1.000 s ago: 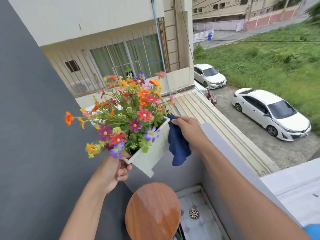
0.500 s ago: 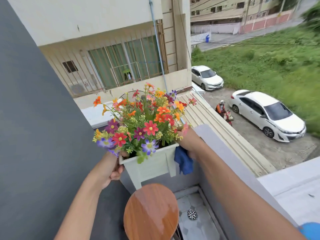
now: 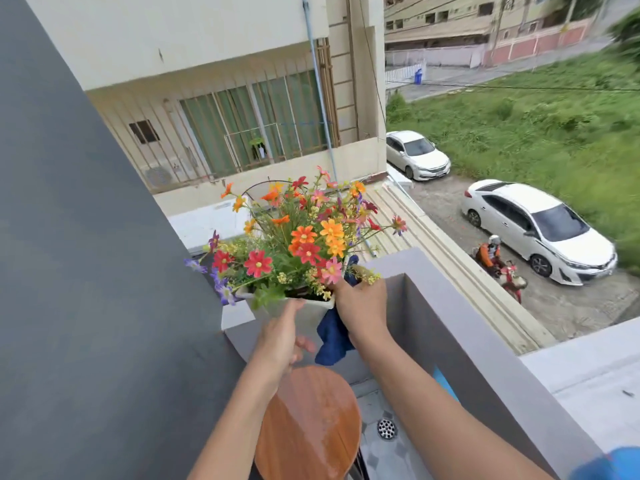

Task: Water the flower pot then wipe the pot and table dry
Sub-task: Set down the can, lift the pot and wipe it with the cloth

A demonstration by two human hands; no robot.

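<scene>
A white square flower pot (image 3: 304, 308) full of orange, red, pink and purple flowers (image 3: 304, 237) stands upright at the corner of the grey balcony ledge (image 3: 239, 318), above the table. My left hand (image 3: 280, 337) presses against the pot's near face, fingers reaching up to its rim. At the pot's right corner, my right hand (image 3: 363, 306) grips the rim together with a dark blue cloth (image 3: 332, 337) that hangs down beside the pot. Below them stands the round wooden table (image 3: 311, 431), its top showing a wet sheen.
A dark grey wall (image 3: 86, 271) fills the left side. The grey parapet (image 3: 467, 341) runs along the right, with a drop to a roof, cars and a motorbike beyond. A floor drain (image 3: 387, 428) lies on the tiled floor beside the table.
The pot went from tilted to upright and moved away from me toward the ledge corner. My left hand shifted from the pot's left side to its near face.
</scene>
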